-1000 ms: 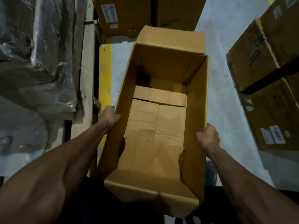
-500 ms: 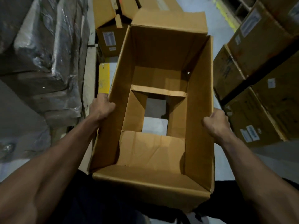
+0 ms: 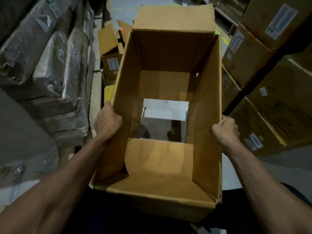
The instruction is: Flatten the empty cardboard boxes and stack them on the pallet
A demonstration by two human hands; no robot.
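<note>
**Open box held at both side walls**

The box (image 3: pixel 168 102) fills the middle of the view, held up in front of the person with its open top toward the camera. Its bottom flaps hang open, so a patch of grey floor (image 3: pixel 162 122) shows straight through the middle of the box; one flap slopes in along the near side of that gap and another along the far side. A top flap stands up at the box's far edge, and the near wall is creased and torn at its right corner.

Left of the box rise wrapped stacks (image 3: pixel 49 68) under crinkled clear plastic. Right of the box stand labelled cartons (image 3: pixel 263 68), piled in tiers. Beyond the box's far-left corner sits a smaller open carton (image 3: pixel 111 54) with its flaps up and a white label on its side.

The left hand (image 3: pixel 108 123) grips the rim of the box's left wall, fingers curled over the edge. The right hand (image 3: pixel 225 130) grips the rim of the right wall in the same way, directly across the box from the left hand.
</note>
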